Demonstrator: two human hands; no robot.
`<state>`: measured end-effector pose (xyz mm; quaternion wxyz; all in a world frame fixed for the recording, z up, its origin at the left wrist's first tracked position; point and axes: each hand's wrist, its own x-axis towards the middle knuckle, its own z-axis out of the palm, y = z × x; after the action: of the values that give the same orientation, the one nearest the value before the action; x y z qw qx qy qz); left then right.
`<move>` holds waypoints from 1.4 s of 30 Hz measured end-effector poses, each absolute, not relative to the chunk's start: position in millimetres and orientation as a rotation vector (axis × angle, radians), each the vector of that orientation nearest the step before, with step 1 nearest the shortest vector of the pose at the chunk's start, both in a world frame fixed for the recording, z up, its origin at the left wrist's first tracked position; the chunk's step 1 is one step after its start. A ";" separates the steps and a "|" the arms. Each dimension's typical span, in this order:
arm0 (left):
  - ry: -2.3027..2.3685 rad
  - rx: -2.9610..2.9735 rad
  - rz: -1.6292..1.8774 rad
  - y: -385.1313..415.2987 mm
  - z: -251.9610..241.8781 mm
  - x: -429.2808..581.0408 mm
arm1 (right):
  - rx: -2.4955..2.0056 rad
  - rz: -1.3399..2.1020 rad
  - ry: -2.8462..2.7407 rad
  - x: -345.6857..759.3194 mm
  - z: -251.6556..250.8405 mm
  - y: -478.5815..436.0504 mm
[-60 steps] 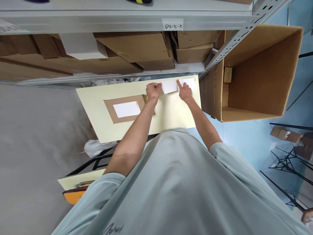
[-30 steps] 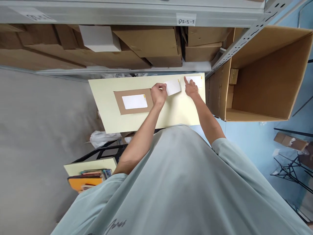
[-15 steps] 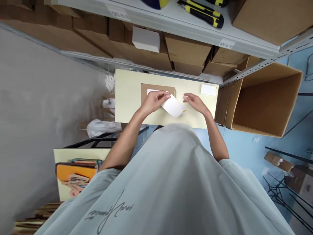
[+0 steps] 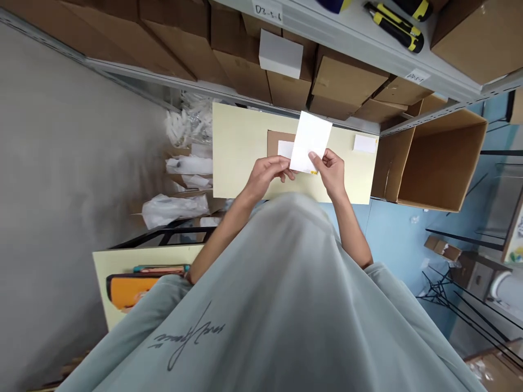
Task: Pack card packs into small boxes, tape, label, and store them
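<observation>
A white card (image 4: 311, 139) with a small yellow mark at its lower edge is raised above the cream tabletop (image 4: 241, 152). My right hand (image 4: 333, 173) grips its lower right side, thumb on the front face and fingers behind. At the lower left edge is my left hand (image 4: 265, 175), its half-bent fingers loosely apart beside the card; whether they touch it is hard to make out. Behind the card lies a flat brown cardboard piece (image 4: 275, 140), partly covered, with a white sheet (image 4: 285, 148) on it. Another white card (image 4: 365, 143) rests at the tabletop's right end.
A metal shelf (image 4: 322, 35) with brown boxes (image 4: 347, 76) and yellow-black utility knives (image 4: 396, 27) stands beyond the table. To the right is a large open carton (image 4: 445, 158). White plastic bags (image 4: 175, 209) sit left, above a side table (image 4: 106, 272) with an orange case (image 4: 126, 291).
The white card has passed from my left hand's grip to my right hand's and now points upward, away from me. My left hand has loosened. The view has shifted slightly.
</observation>
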<state>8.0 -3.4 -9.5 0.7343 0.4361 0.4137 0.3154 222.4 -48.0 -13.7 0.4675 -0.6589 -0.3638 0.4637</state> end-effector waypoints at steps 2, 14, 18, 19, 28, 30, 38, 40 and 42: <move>0.927 1.013 0.731 -5.1 -5.1 -7.7 | -1.620 1.118 -0.880 208.8 -5.8 -47.0; 0.903 1.112 0.777 11.7 12.8 -45.5 | -1.676 1.082 -0.834 164.4 28.0 -37.4; 0.944 1.129 0.784 11.9 18.6 -43.7 | -1.727 1.101 -0.873 169.7 35.1 -33.5; 0.956 1.129 0.789 11.4 19.8 -41.8 | -1.725 1.103 -0.891 172.7 35.5 -32.6; 0.969 1.151 0.835 5.6 22.6 -11.3 | -1.663 1.121 -1.082 209.1 35.3 -29.7; 0.991 1.154 0.830 4.5 22.0 -4.0 | -1.635 1.156 -1.054 216.6 33.3 -29.9; 1.084 1.176 0.808 -5.3 20.4 24.4 | -1.708 1.242 -1.168 237.2 0.9 -31.6; 1.082 1.189 0.813 -8.5 19.5 31.0 | -1.713 1.190 -1.224 240.6 6.1 -36.5; 1.089 1.215 0.809 -11.7 18.6 36.8 | -1.658 1.198 -1.257 244.2 18.3 -43.5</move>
<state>36.8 -11.7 18.6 0.6134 0.5269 0.4723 0.3508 244.2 -43.5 18.3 0.3618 -0.6439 -0.4882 0.4651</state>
